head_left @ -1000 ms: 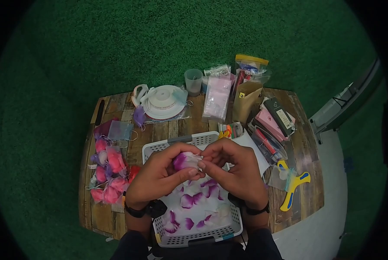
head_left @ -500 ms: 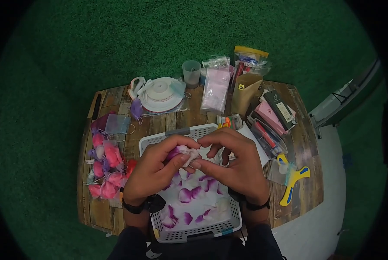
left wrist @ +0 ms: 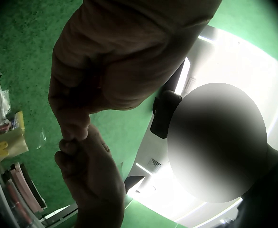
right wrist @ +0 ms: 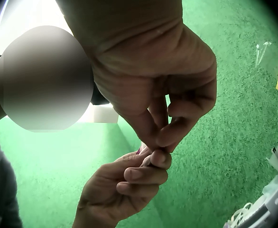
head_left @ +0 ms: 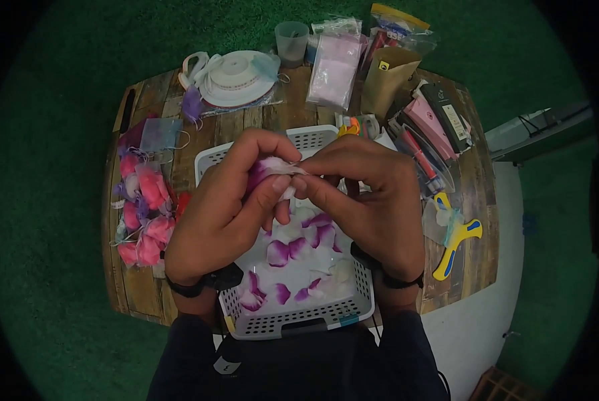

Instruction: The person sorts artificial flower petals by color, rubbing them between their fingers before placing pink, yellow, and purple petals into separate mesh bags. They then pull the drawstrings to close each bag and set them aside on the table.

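Observation:
In the head view both hands meet above a white perforated basket (head_left: 212, 157). My left hand (head_left: 212, 224) curls round a small purple-and-white bundle (head_left: 265, 168) that looks like petals with a gathered, whitish end. At that end the thumb and forefinger of my right hand (head_left: 380, 200) pinch the pale material. Purple-and-white petals (head_left: 278, 254) lie scattered in the basket below. The fingertips of the left hand (left wrist: 115, 66) and right hand (left wrist: 94, 183) also meet in the left wrist view. In the right wrist view, fingers hide most of the bundle.
Pink-filled pouches (head_left: 154, 186) lie at the table's left. Behind the basket stand a ribbon roll (head_left: 236, 67), a translucent cup (head_left: 291, 40), clear packets (head_left: 333, 73) and a brown paper bag (head_left: 388, 80). Boxes (head_left: 446, 113) and a yellow-and-blue tool (head_left: 456, 244) are on the right.
The right fingers, loosely spread half a second ago, have come together on the bundle's whitish end. Hands, basket and table all sit higher in the head view. The left hand keeps its hold.

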Demonstrator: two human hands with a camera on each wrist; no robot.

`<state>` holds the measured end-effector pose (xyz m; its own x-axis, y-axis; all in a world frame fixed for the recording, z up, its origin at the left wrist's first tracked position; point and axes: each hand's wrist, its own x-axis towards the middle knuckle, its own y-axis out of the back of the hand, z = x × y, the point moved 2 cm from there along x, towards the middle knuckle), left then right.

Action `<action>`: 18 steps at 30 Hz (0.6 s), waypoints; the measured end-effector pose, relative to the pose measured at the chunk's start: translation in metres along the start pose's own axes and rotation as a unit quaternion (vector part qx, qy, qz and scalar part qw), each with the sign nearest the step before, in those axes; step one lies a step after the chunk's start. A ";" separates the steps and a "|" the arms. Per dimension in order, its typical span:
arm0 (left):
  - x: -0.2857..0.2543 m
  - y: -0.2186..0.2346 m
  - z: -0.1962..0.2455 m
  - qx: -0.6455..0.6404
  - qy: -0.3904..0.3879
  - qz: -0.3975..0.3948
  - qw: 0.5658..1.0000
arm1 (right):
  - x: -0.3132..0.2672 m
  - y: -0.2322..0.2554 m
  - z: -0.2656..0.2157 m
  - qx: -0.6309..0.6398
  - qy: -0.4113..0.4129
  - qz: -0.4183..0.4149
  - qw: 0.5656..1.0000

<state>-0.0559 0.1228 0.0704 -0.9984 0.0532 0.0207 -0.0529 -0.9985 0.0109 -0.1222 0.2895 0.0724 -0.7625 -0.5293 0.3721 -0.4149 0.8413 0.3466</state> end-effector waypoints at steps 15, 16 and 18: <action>0.001 0.003 0.000 -0.022 -0.031 0.065 0.997 | -0.003 -0.002 -0.004 0.108 -0.093 0.030 0.989; 0.000 0.002 0.000 -0.022 -0.030 0.063 0.997 | -0.003 -0.001 -0.003 0.109 -0.094 0.032 0.989; -0.001 0.001 -0.002 -0.041 -0.056 0.088 0.994 | -0.004 0.002 -0.001 0.134 -0.085 0.008 0.987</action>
<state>-0.0548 0.1217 0.0689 -0.9840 -0.1262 0.1256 0.1162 -0.9896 -0.0844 -0.1190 0.2936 0.0727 -0.8332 -0.5082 0.2180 -0.5005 0.8607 0.0933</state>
